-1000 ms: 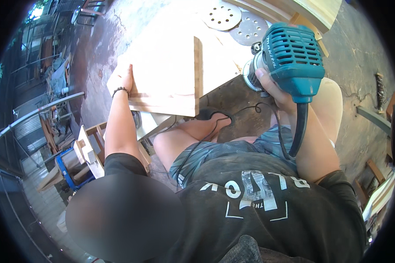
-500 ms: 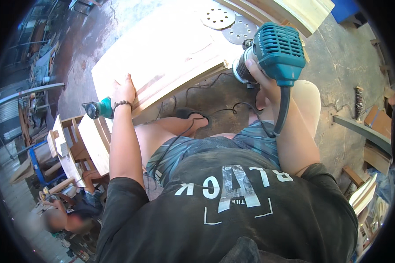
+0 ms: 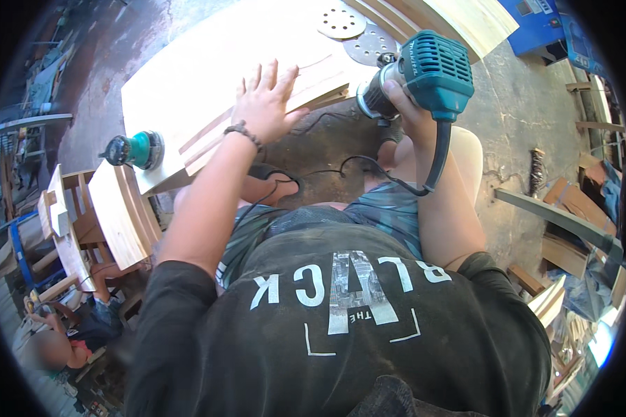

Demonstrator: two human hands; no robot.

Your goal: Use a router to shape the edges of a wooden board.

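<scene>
My right hand (image 3: pixel 409 115) is wrapped around the metal body of a teal trim router (image 3: pixel 437 73), held above my right thigh. Its black cord (image 3: pixel 435 160) hangs from the motor end and loops down between my legs. My left hand (image 3: pixel 268 104) has its fingers spread, palm down, over light wooden strips (image 3: pixel 205 142) on a pale, brightly lit board (image 3: pixel 188 80); whether the palm presses on them cannot be seen. A teal orbital sander (image 3: pixel 140 149) lies on the board's left end. Two round sanding discs with holes (image 3: pixel 370 46) lie at its right end, beside the router.
Long wooden boards (image 3: pixel 469 24) are piled beyond the discs. Blue boxes (image 3: pixel 539 28) stand at the far right. Wooden frame parts (image 3: pixel 118 215) are to my left, with another person (image 3: pixel 62 340) seated beyond. A grey bar (image 3: pixel 549 215) and scrap wood lie at right.
My left hand has moved right along the wooden strips, away from the sander, and its fingers are now spread wide. My right hand keeps its hold on the router. The whole view has shifted slightly.
</scene>
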